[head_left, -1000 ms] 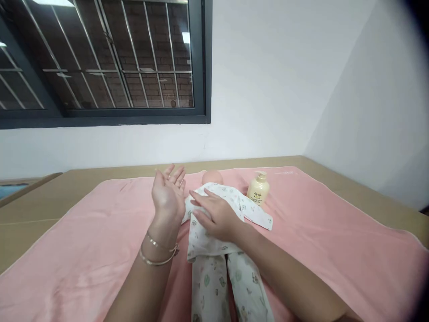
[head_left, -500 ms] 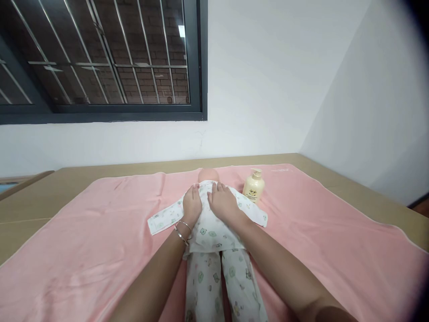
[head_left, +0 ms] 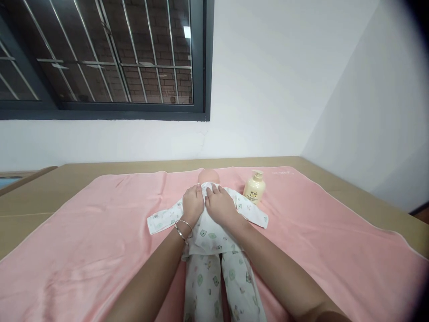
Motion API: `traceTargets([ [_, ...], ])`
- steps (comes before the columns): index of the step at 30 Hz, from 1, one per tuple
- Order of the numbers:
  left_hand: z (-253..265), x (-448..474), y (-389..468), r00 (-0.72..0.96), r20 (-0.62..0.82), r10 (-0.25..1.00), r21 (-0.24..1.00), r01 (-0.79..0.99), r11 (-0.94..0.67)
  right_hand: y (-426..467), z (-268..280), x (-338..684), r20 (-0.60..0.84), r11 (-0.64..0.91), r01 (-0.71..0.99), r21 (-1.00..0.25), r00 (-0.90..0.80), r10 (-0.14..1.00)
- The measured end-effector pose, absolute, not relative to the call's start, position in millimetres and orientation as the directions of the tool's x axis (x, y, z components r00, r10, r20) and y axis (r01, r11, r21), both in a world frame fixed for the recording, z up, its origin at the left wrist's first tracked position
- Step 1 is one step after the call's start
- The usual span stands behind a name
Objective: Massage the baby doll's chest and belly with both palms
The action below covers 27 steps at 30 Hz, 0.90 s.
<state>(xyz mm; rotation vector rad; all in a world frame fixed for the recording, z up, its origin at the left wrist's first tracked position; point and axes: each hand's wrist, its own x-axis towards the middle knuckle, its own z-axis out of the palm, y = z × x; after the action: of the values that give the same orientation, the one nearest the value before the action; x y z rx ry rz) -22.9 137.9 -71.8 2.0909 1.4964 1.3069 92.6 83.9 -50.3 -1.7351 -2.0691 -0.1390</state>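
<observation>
A baby doll lies stretched out on a pink blanket, its smooth bare head [head_left: 208, 176] toward the wall; no face shows. It wears a white printed top [head_left: 211, 235] with sleeves spread to both sides, and matching trousers [head_left: 205, 286]. My left hand [head_left: 193, 203] rests on the upper left of the top, fingers extended close together, a silver bangle on the wrist. Lying flat on the upper right of the top is my right hand [head_left: 220, 205], its fingers slightly apart. The cloth under both palms is hidden.
A cream pump bottle [head_left: 254, 188] stands beyond the doll's right sleeve. The pink blanket [head_left: 321, 232] covers most of a tan surface [head_left: 30, 192]. Behind are a white wall and a dark-framed window [head_left: 134, 112] with bars.
Both hands have shifted slightly inward on the top, so the right fingertips are nearer the left hand. The camera view has tilted a little. The doll and bottle stay in place.
</observation>
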Motion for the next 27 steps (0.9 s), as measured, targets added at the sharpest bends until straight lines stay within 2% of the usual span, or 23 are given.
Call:
traceTargets([
  [3, -68, -23, 137, 0.080, 0.515, 0.854, 0.601, 0.676, -0.426, 87, -50, 96, 0.385, 0.339, 0.909, -0.242, -0.231, 0.893],
  [7, -67, -22, 135, 0.096, 0.530, 0.842, 0.539, 0.728, -0.423, 103, -52, 120, 0.316, 0.286, 0.853, -0.436, -0.152, 0.936],
  [10, -67, -21, 135, 0.109, 0.529, 0.842, 0.507, 0.755, -0.416, 109, -55, 130, 0.307, 0.274, 0.822, -0.499, -0.128, 0.943],
  [13, -66, -20, 134, 0.112, 0.522, 0.845, 0.488, 0.774, -0.404, 106, -55, 128, 0.315, 0.228, 0.858, -0.460, -0.082, 0.946],
  [18, -61, -19, 132, 0.101, 0.472, 0.876, 0.442, 0.832, -0.334, 91, -45, 114, 0.273, -0.008, 0.957, -0.290, 0.091, 0.958],
  [21, -57, -18, 131, 0.124, 0.419, 0.900, 0.424, 0.850, -0.314, 89, -41, 114, 0.274, 0.046, 0.969, -0.241, 0.023, 0.961],
  [24, -57, -16, 132, 0.185, 0.436, 0.881, 0.382, 0.848, -0.367, 94, -44, 120, 0.294, 0.162, 0.945, -0.285, -0.074, 0.953],
  [27, -63, -14, 136, 0.215, 0.455, 0.864, 0.392, 0.824, -0.410, 100, -52, 126, 0.327, 0.186, 0.931, -0.315, -0.078, 0.942],
])
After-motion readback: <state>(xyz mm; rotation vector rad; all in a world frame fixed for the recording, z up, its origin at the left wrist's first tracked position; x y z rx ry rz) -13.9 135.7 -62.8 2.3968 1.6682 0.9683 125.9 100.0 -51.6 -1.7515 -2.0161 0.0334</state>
